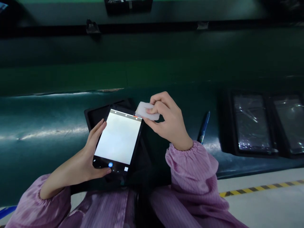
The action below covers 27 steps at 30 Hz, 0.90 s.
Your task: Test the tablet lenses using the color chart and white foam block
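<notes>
L hand [87, 160] gripped lit tablet [116, 136]; R hand [169, 122] pinched white pad [142, 109] nr its top corner. Scrn mkgs [110, 165] were too small to read.

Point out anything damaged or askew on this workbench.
Beyond the tablet, the green surface has a ragged, brownish patch along its ridge, seemingly torn or worn. The black tray under the tablet sits askew.

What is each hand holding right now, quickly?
Left hand: closed around the left side of a black rectangular tablet with a lit whitish screen.
Right hand: closed, pinching a small white block.
</notes>
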Each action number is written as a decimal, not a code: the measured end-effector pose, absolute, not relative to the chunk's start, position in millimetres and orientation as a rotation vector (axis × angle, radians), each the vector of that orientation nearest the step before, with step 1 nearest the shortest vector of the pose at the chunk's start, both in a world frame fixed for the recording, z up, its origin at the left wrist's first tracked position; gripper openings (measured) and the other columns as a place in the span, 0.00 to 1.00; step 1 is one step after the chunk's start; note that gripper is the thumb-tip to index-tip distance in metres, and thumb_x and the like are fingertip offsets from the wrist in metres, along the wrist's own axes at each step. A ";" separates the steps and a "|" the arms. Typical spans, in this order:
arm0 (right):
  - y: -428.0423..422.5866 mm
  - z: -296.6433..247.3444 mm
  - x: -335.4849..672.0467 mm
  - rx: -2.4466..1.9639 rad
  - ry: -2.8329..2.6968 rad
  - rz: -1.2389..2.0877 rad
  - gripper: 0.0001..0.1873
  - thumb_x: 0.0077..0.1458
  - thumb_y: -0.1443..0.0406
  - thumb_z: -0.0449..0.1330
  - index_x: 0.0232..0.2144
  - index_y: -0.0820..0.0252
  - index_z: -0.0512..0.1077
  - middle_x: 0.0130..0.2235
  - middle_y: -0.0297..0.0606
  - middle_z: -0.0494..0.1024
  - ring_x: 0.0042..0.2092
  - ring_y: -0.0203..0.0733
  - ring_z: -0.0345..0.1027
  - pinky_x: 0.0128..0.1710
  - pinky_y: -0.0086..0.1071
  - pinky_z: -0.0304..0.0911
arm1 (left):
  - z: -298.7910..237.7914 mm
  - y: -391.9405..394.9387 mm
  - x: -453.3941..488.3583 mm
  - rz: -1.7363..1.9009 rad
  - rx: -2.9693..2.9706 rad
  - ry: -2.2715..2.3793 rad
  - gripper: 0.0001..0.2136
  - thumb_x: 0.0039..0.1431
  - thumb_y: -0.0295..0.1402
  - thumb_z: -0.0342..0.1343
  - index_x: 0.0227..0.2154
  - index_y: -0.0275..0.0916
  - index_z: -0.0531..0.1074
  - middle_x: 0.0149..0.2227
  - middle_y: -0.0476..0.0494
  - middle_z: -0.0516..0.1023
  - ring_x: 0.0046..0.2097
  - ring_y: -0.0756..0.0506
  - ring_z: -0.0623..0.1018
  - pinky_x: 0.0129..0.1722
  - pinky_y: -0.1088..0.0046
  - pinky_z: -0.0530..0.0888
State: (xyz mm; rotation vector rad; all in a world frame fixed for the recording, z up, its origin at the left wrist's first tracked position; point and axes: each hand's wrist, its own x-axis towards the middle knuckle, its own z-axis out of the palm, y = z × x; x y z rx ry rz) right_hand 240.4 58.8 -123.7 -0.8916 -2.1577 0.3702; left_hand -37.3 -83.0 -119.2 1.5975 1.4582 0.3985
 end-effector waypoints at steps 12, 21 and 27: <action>68.2 -118.1 294.8 -1.582 -1.768 0.498 0.09 0.58 0.61 0.68 0.41 0.56 0.76 0.47 0.40 0.74 0.41 0.45 0.71 0.34 0.37 0.67 | -116.2 -87.2 -36.1 0.473 1.413 1.423 0.55 0.57 0.40 0.70 0.75 0.61 0.34 0.79 0.45 0.32 0.76 0.22 0.41 0.71 0.33 0.52; 40.3 -131.6 279.1 -1.311 -1.598 0.874 0.11 0.67 0.63 0.61 0.49 0.53 0.77 0.43 0.36 0.75 0.35 0.36 0.71 0.33 0.33 0.70 | -119.0 -86.7 -30.3 0.557 1.277 1.449 0.53 0.55 0.40 0.69 0.74 0.62 0.39 0.78 0.43 0.44 0.75 0.24 0.51 0.70 0.32 0.54; 27.2 -142.1 260.5 -1.257 -1.735 1.348 0.20 0.67 0.64 0.57 0.59 0.55 0.71 0.47 0.39 0.76 0.36 0.36 0.72 0.31 0.30 0.71 | -127.9 -87.9 -37.2 0.493 1.451 1.430 0.56 0.52 0.38 0.70 0.75 0.59 0.37 0.79 0.44 0.36 0.76 0.22 0.42 0.71 0.33 0.49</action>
